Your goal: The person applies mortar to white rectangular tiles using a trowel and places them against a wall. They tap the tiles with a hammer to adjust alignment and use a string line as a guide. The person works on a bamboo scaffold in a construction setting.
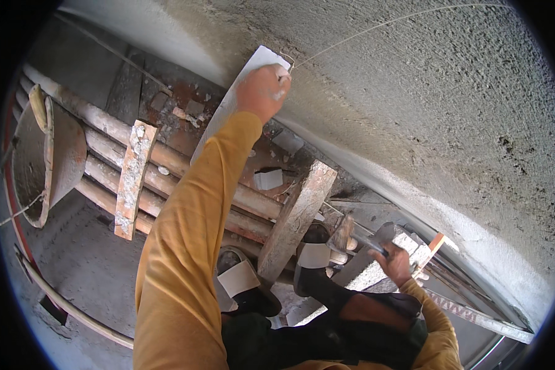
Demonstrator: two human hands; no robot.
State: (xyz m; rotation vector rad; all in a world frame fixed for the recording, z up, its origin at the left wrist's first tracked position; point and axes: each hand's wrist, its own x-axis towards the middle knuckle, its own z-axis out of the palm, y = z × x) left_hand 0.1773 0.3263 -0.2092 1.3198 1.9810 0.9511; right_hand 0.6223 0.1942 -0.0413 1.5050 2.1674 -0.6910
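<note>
My left hand [264, 94] is stretched forward to the wall, closed with its fingertips pinched where a thin pale string [351, 40] ends. A small whitish bit shows between the fingers; I cannot make out what it is. Beneath that hand lies a long white board [221, 126], slanting along the wall. My right hand [396, 265], low on the right, is wrapped round the dark handle of a tool [371, 245] with a thin shaft. The tool's head is not clear. Beside it is a pale, mortar-crusted block [382, 271].
My feet, in dark footwear [253, 293], are on a scaffold of round poles [166, 160]. Mortar-spattered planks [135, 179] cross the poles. A curved dirty pan [49, 163] is at the left. The rough plastered wall [438, 111] rises at the right. Rubble [194, 108] lies beyond the poles.
</note>
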